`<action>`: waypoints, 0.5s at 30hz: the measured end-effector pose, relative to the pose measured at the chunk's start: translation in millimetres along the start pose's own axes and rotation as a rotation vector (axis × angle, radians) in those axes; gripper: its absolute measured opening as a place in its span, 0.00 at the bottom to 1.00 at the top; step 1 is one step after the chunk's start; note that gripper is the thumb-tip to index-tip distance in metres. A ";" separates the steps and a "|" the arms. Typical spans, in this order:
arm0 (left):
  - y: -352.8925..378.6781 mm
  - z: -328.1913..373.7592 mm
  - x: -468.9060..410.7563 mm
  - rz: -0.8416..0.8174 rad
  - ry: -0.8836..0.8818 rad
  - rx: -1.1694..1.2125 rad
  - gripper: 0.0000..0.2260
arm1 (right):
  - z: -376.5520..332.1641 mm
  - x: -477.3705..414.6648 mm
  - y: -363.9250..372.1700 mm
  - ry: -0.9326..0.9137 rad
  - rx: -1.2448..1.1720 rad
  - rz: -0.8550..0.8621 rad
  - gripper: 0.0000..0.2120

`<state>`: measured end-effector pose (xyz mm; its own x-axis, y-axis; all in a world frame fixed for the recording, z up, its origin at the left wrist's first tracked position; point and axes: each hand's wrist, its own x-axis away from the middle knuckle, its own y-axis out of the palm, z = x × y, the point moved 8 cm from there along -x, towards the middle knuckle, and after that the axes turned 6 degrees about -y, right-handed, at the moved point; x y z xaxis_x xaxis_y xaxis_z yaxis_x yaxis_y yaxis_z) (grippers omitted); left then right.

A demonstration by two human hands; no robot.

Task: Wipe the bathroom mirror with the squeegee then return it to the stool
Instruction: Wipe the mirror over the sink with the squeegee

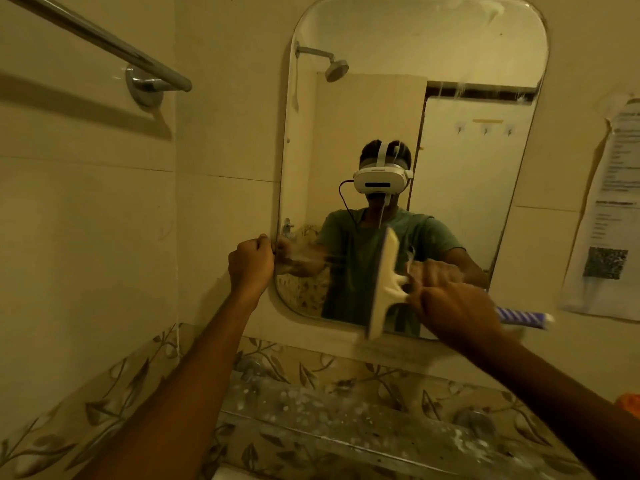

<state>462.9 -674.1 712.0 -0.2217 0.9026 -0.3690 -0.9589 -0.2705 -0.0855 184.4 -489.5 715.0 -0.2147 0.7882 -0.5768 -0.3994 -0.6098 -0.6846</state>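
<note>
A tall mirror (415, 98) with rounded corners hangs on the tiled wall ahead, with streaks of water near its top. My right hand (457, 313) is shut on the handle of a cream squeegee (382, 285). Its blade stands nearly upright against the lower middle of the glass and looks blurred. My left hand (251, 266) is closed in a fist on the mirror's lower left edge. No stool is in view.
A chrome towel bar (104, 39) is fixed to the wall at upper left. A printed paper sheet (609, 209) hangs right of the mirror. A blue-striped tube (523, 317) lies on the ledge behind my right hand. Below is a soapy shelf (346, 417).
</note>
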 end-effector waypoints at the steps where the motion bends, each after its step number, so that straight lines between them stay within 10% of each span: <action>1: -0.3 1.5 -1.5 -0.008 0.007 -0.004 0.19 | 10.7 9.8 -1.5 0.029 0.023 0.000 0.19; 15: -8.7 87.8 -22.3 -0.008 0.048 0.144 0.21 | -112.6 -118.3 -60.7 -0.036 -0.148 0.145 0.26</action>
<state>460.6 -662.4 802.2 -0.2087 0.8864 -0.4132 -0.9768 -0.2094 0.0440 334.4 -555.1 774.5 -0.2936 0.6920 -0.6595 -0.2270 -0.7206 -0.6551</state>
